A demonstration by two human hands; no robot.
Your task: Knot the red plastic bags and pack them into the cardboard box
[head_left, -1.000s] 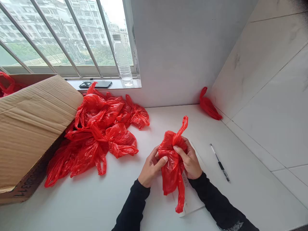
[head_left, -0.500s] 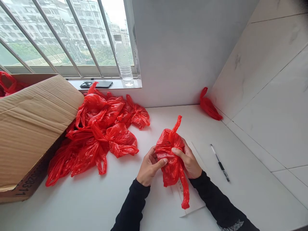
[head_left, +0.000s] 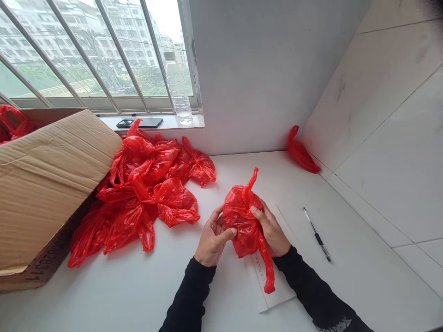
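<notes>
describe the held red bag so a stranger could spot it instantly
At left is a cardboard box, with a heap of red bags beside it on the white table. Right of the heap, the left hand and right hand hold one red bag above paper. Only this bag is held.

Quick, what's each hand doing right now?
Left hand: closed on the red bag, thumb in front.
Right hand: closed on the same bag's other side, thumb near the knot.

Left hand point(head_left: 212, 239) and right hand point(head_left: 273, 232) holding knotted red plastic bag point(head_left: 242, 219) over written-on paper point(head_left: 278, 286), clear-barrelled pen point(head_left: 317, 236) on white bench point(head_left: 131, 299), piled red bags point(head_left: 148, 184) beside cardboard box point(head_left: 51, 184)
</notes>
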